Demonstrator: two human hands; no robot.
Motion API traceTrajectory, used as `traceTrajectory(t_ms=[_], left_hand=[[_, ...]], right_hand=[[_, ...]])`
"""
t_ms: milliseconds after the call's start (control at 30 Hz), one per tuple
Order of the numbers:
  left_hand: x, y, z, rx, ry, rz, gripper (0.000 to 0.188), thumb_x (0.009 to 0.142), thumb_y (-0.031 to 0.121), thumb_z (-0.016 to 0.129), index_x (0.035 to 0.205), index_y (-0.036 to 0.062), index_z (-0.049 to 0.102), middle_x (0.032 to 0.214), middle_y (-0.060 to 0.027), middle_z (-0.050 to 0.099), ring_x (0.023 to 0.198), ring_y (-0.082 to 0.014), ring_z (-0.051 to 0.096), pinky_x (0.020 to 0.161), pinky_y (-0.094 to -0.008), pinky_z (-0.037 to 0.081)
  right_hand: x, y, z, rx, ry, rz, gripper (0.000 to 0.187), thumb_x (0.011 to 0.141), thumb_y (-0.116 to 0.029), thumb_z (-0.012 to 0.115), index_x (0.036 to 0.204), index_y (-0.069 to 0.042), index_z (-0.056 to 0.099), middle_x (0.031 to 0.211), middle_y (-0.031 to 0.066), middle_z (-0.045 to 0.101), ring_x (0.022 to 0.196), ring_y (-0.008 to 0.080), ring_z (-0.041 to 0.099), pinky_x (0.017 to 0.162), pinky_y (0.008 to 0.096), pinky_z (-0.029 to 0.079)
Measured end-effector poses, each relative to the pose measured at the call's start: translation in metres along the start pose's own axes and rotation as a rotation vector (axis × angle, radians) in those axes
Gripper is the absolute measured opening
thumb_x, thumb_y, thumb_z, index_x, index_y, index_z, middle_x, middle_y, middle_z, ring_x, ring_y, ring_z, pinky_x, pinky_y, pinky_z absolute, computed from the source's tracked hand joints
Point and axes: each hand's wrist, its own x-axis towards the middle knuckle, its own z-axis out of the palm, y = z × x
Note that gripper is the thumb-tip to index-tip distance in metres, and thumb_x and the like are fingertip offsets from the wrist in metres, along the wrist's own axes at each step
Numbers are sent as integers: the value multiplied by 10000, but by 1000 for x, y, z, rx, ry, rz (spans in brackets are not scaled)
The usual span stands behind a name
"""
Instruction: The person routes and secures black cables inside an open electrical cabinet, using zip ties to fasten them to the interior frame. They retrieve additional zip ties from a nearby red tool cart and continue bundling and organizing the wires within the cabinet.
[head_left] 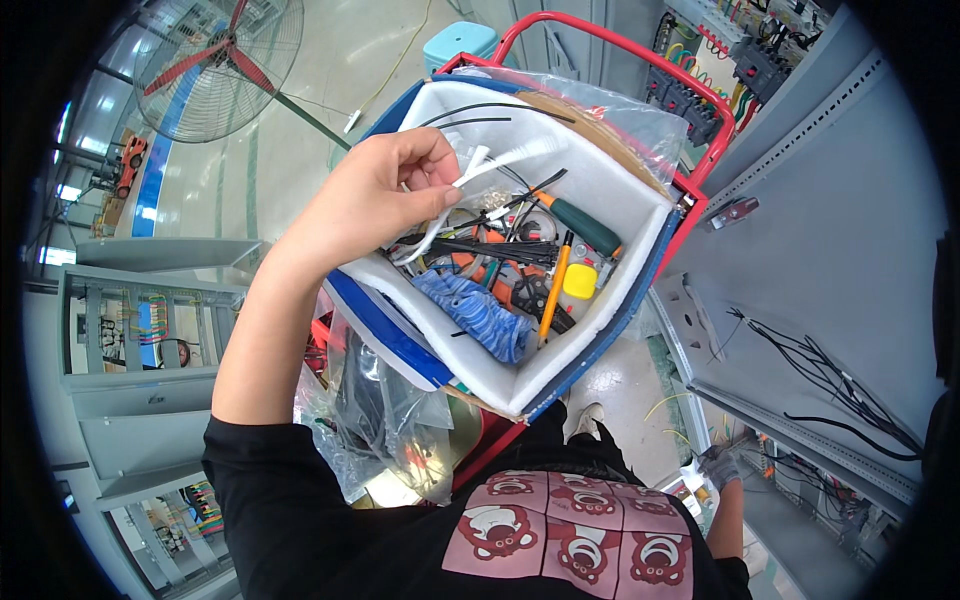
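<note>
1. Pinching white strips [518,155] between thumb and fingers, the left hand [400,182] hovers over an open box [640,225].
2. Inside lie a blue cloth [485,318], an orange pencil [555,290] and a green-handled screwdriver [587,228].
3. Lower right, the gloved right hand [718,466] is near a grey cabinet [800,250]; its grip is unclear.

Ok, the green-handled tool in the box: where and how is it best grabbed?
Probably by the middle of the thick green handle, coming from above. It lies uncovered at a slant, and its rounded body looks wide enough to wrap fingers around. I'd avoid its lower right end, which sits close to the white foam wall and seems to leave less finger room.
</note>
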Motion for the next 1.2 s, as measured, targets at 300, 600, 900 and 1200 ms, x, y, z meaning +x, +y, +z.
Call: traceTrajectory(t_ms=[300,600,900,1200], left_hand=[[-6,10,-6,-260,81,64,95,848,106,582,911,50,538,832,-50,656,666,-45,521,604,-191,407],[-38,39,-37,-480,608,586,148,945,149,487,989,9,473,878,-156,653,634,-106,602,560,-197,443],[-110,68,7,-633,687,575,229,903,56,557,1108,-43,528,979,-172,642,773,-167,662,681,-240,526],[-190,130,219,-1033,283,376,169,966,152,465,1081,69,373,1016,-196,607,877,-253,657,752,-329,540]], right_hand=[[-14,-30,-3,-37,20,-2,35,774,-18,609,802,-16,631,625,81,622,515,145,595,474,295,472],[-21,-24,-2,68,14,3,24,780,-19,610,802,-9,611,645,72,633,511,132,575,477,280,458],[-21,-32,-17,-46,92,-273,63,810,-60,612,855,-15,615,698,80,642,588,139,589,570,295,483],[-170,-123,-55,-175,512,-858,135,788,-115,645,891,-30,627,791,158,627,701,293,592,646,366,482]])
